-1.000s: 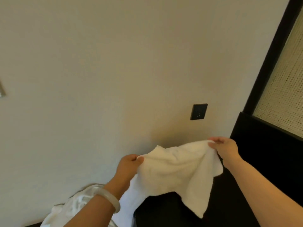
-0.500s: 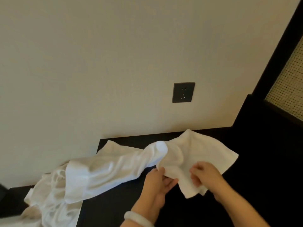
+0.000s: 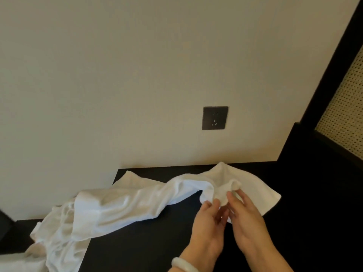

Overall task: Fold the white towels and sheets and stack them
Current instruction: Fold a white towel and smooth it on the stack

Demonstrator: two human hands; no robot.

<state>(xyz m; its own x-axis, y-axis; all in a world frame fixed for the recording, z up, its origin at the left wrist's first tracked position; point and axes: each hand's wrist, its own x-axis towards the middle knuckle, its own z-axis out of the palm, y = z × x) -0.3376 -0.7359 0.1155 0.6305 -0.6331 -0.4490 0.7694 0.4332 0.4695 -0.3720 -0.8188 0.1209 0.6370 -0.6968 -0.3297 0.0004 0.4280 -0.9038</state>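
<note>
Head view. A dark counter (image 3: 157, 242) runs along a pale wall (image 3: 137, 75). A small white towel (image 3: 253, 185) lies on the counter at its right part, near the wall, with one corner pointing to the wall and another to the right. Its near-left portion is bunched and lifted off the surface.

The left hand (image 3: 208, 220) and the right hand (image 3: 247, 218) meet at that bunched edge, just beside each other. The left fingers (image 3: 215, 205) are curled, thumb on top, and pinch the cloth. The right fingers (image 3: 232, 197) are also clamped on the same edge, thumb and forefinger closed on a fold. White cloth shows between the two palms. A pale bangle (image 3: 185, 264) sits on the left wrist.

A long white sheet (image 3: 121, 207) lies crumpled across the left part of the counter. It hangs over the counter's left edge onto a lower dark surface (image 3: 17, 238). Its right end touches the small white towel; whether it lies over or under it cannot be told.

A dark wall socket (image 3: 215, 118) is set in the wall above the towel. At the right stands a dark frame (image 3: 318, 99) holding a woven panel (image 3: 347, 107).
</note>
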